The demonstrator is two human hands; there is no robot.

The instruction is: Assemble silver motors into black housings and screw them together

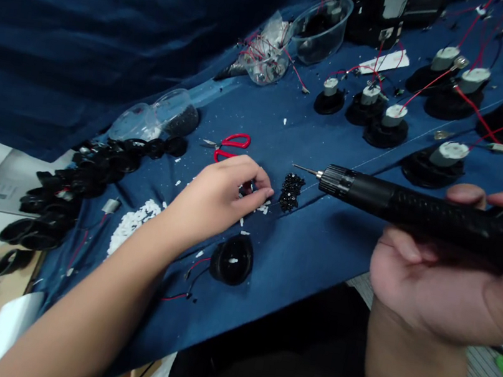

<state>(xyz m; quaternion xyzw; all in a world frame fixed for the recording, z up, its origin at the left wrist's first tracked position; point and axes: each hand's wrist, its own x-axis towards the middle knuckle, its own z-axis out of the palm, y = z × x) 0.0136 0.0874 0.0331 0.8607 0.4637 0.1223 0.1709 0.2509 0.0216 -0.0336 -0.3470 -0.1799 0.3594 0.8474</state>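
Note:
My right hand (450, 281) grips a black electric screwdriver (401, 201), its thin bit pointing left, above the cloth. Just below and left of the bit tip is a small pile of black screws (291, 192). My left hand (217, 193) is over the table with thumb and forefinger pinched; whatever is between them is too small to make out. Small white pieces (263, 208) lie at those fingertips. Nearer my body sits a round black cup-shaped part (232, 259) with a white piece on it and red and black wires. Red-handled scissors (234, 142) rest beyond my left hand.
Black round parts (109, 158) line the left side, near a heap of white pieces (135, 225). Clear plastic tubs (319, 32) stand at the back. Several black bases with white-topped motors (391, 124) and red wires spread across the right. Blue cloth covers the table.

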